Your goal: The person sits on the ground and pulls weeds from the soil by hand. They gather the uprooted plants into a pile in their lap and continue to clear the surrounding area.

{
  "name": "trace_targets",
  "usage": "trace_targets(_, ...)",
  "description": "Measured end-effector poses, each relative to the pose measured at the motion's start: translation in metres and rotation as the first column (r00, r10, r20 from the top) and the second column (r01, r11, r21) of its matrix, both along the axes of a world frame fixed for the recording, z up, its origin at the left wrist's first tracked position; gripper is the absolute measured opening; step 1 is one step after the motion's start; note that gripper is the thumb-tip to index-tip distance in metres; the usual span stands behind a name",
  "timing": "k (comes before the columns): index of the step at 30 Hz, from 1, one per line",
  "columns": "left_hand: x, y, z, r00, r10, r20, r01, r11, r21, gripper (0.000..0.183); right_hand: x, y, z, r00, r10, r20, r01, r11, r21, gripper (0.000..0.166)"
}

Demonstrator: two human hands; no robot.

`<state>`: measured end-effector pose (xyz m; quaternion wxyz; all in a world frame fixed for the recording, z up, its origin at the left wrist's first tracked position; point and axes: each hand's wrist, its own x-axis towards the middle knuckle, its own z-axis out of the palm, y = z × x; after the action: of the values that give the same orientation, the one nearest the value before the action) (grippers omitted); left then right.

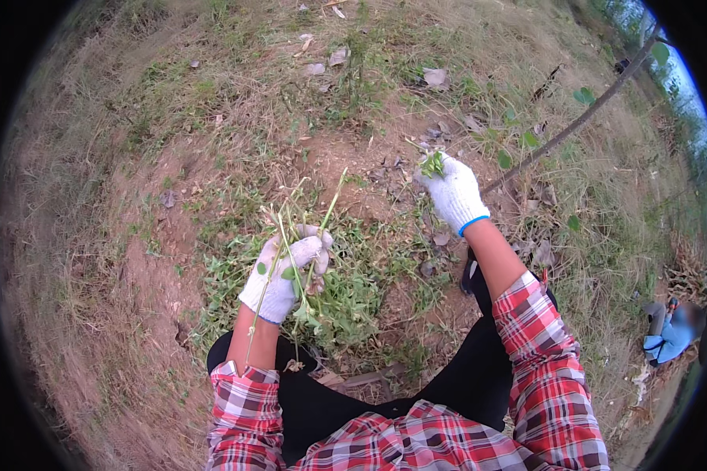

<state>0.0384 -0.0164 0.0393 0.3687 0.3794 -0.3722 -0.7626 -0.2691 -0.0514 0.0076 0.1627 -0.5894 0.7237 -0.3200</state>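
My left hand (288, 268), in a white knit glove, grips a loose bundle of long green plant stems (294, 259). A few small leaves cling to them, and the stems reach both up past the fingers and down along my forearm. Under that hand spreads a heap of cut leafy greens (342, 303), partly hidden by the glove. Out to the right, my right hand (452, 191), gloved in white with a blue cuff edge, is closed around a small bunch of green leaves (432, 165). It hangs over bare soil and dry leaves.
A thin tree trunk (577, 120) slants up to the right beside my right hand. Dry grass and reddish soil (153, 235) surround me. Between my legs is a low frame (365, 378), partly hidden. Far right sits another person (671, 338) in blue.
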Motion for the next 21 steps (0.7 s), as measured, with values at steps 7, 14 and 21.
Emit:
trace_targets(7, -0.008, -0.001, 0.007, 1.000, 0.001, 0.023, 0.001, 0.996, -0.095, 0.024, 0.030, 0.017, 0.005, 0.830, 0.220, 0.513, -0.304, 0.949, 0.085, 0.018)
trace_targets(14, -0.018, -0.006, 0.005, 0.992, 0.045, 0.114, -0.038, 0.997, -0.067, 0.026, 0.064, 0.033, 0.045, 0.709, 0.079, 0.701, -0.409, 0.856, 0.317, 0.033)
trace_targets(21, -0.022, -0.005, 0.003, 0.983, 0.027, 0.182, -0.015, 0.997, -0.071, 0.029, 0.068, 0.036, 0.045, 0.694, 0.182, 0.697, -0.526, 0.789, 0.318, 0.037)
